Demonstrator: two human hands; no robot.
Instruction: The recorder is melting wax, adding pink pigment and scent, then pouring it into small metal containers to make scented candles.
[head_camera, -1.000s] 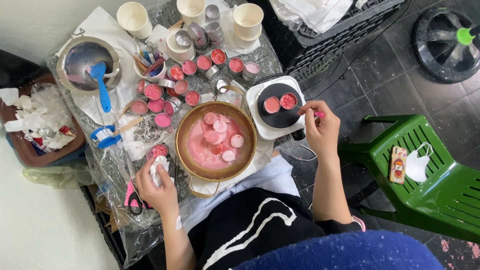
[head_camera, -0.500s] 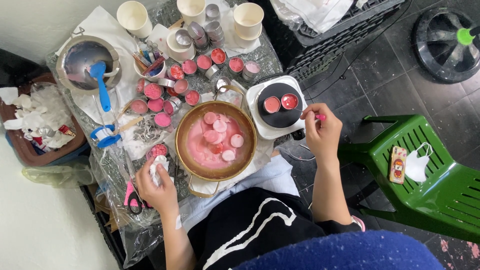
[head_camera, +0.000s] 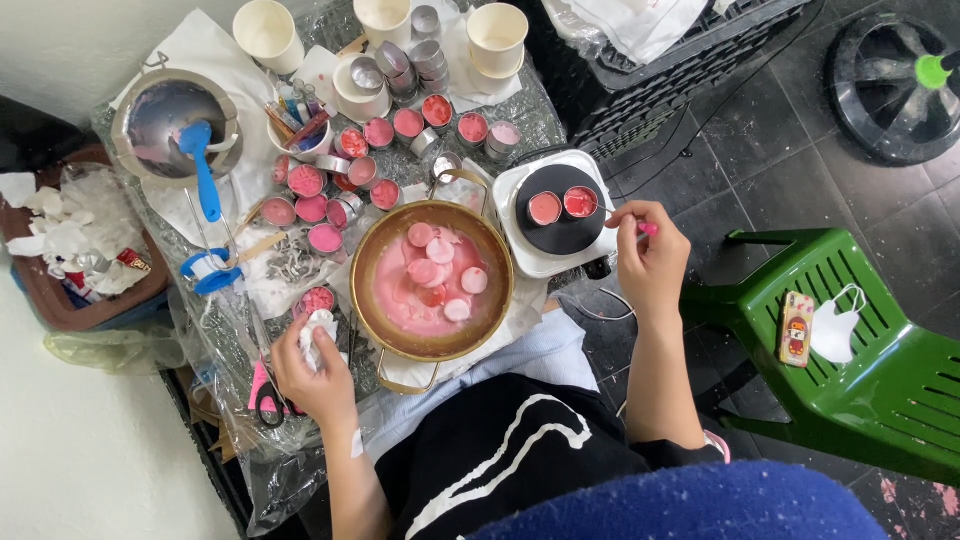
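Both arms reach forward from the body, bare from the elbow down. The left hand (head_camera: 318, 375) lies low at the near left edge of the table, fingers curled shut around a small white wad, knuckles turned up and the wrist bent a little inward. The right forearm rises almost straight up the picture to the right hand (head_camera: 652, 255), which hovers at the table's right edge, fingers pinched together on a thin pink-tipped stick, the thumb pressed against the forefinger.
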